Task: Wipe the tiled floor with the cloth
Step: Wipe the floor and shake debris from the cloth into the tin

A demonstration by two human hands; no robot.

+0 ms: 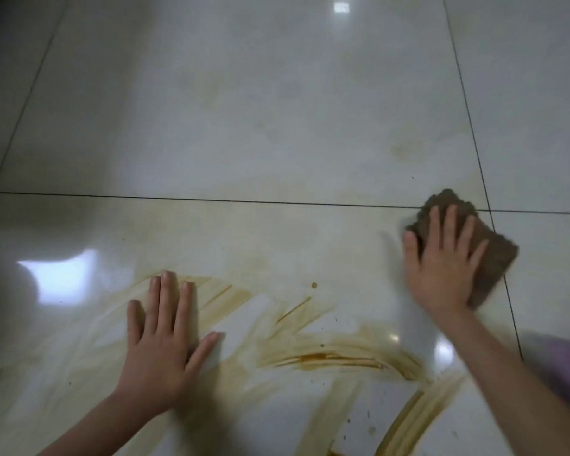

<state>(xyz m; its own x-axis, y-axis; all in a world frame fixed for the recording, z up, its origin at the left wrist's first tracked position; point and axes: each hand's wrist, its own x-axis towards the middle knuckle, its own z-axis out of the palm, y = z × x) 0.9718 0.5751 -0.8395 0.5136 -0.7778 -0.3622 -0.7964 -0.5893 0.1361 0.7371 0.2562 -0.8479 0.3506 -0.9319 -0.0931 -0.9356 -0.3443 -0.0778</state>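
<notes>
1. Head view: my right hand (pixel 441 268) lies flat on the brown folded rectangular cloth (pixel 496 258), fingers straight and spread, pressing it down, not gripping it.
2. The cloth is directly under that palm, on the glossy white tiled floor (pixel 244 110), near where the dark grout lines (pixel 211 199) cross. Its far and right edges stick out past my fingers.
3. The cloth's long axis runs on a diagonal, far-left to near-right.
4. Key relation: the yellow-brown smeared stain (pixel 336 355) lies toward me and to the left of the cloth, well apart from it. The darkest streak is between my two hands.
5. My right hand is nearer the dark streak, and it has the cloth.
6. My left hand (pixel 160 337) is flat on the floor, fingers straight, holding nothing. It sits on the pale streaks at the stain's left end, likely as a brace.
7. My judgement: the next stroke has to pull the cloth back and left, across the streak.
8. A lot of stain is left, so the task is far from done.
9. A blurred purple thing (pixel 566 366) is at the right edge; I can't tell what it is.
</notes>
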